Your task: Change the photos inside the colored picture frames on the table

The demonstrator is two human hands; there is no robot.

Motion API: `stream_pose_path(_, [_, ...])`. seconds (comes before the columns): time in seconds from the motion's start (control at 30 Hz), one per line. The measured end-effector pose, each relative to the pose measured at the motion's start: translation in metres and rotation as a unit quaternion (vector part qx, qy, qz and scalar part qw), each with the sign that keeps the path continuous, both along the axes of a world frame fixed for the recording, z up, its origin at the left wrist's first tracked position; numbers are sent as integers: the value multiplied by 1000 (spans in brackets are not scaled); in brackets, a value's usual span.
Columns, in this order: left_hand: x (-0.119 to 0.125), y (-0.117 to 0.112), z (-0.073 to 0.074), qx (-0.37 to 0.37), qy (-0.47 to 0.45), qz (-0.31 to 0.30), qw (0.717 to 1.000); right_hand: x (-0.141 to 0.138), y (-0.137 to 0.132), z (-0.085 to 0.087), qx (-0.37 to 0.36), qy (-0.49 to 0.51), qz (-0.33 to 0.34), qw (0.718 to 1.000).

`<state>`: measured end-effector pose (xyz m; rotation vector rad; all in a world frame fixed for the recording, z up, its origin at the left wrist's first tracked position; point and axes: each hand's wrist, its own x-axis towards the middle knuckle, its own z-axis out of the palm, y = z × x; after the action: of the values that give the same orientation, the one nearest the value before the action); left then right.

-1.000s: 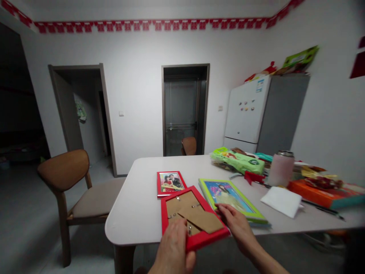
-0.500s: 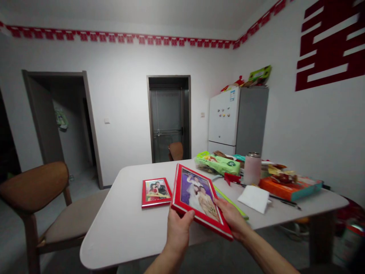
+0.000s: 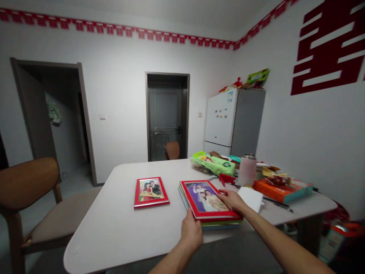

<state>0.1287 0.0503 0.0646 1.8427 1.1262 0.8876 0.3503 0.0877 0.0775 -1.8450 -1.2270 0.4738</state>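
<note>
A large red photo frame (image 3: pixel 207 199) with a wedding picture rests face up on a stack of flat things with green and bluish edges (image 3: pixel 222 225). My left hand (image 3: pixel 191 230) grips its near left corner, thumb along the edge. On the right side, my right hand (image 3: pixel 233 201) holds the frame's border with the fingers bent over it. The undersides of both hands' grips are hidden. A smaller red photo frame (image 3: pixel 151 192) lies flat on the white table (image 3: pixel 114 228), to the left of the stack.
Right of the stack are white tissues (image 3: pixel 252 198), a pink bottle (image 3: pixel 247 170), an orange box (image 3: pixel 282 189) and a green pack (image 3: pixel 215 164). A chair (image 3: pixel 31 186) stands at the left. The fridge (image 3: pixel 221 118) is behind.
Both hands have lowered the large photo frame from a tilted position in the air onto the stack. The view has shifted a little; the smaller frame stays on the table.
</note>
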Motion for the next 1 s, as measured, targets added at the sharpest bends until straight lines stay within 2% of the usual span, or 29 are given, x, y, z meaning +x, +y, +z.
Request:
stream_pose_path(0.13, [-15, 11, -2, 33, 84, -11, 996, -6, 1, 4, -14, -60, -18, 998])
stream_pose_path(0.27, [-59, 43, -6, 76, 181, 35, 980, -37, -2, 14, 10, -100, 9, 995])
stream_pose_path(0.37, [-97, 69, -9, 96, 253, 71, 960, -86, -9, 14, 78, -161, 98, 979])
stream_pose_path(0.47, [-122, 81, -8, 114, 303, 74, 943, -143, -21, 6, 138, -214, 253, 933])
stream_pose_path(0.53, [-130, 75, -5, 129, 322, 70, 935, -173, -28, -3, 142, -216, 305, 917])
stream_pose_path(0.63, [-137, 43, -2, 154, 338, 60, 927, -196, -33, -20, 122, -226, 294, 921])
stream_pose_path(0.73, [-141, -1, -6, 186, 344, 47, 919, -196, -37, -39, 86, -233, 232, 940])
stream_pose_path(0.83, [-137, -35, -17, 237, 343, -2, 909, -188, -46, -55, 76, -210, 207, 952])
stream_pose_path(0.93, [-129, -49, -18, 262, 354, -32, 897, -184, -56, -60, 101, -160, 215, 958])
stream_pose_path(1.0, [-126, -48, -8, 279, 351, -29, 894, -185, -60, -55, 109, -128, 212, 963])
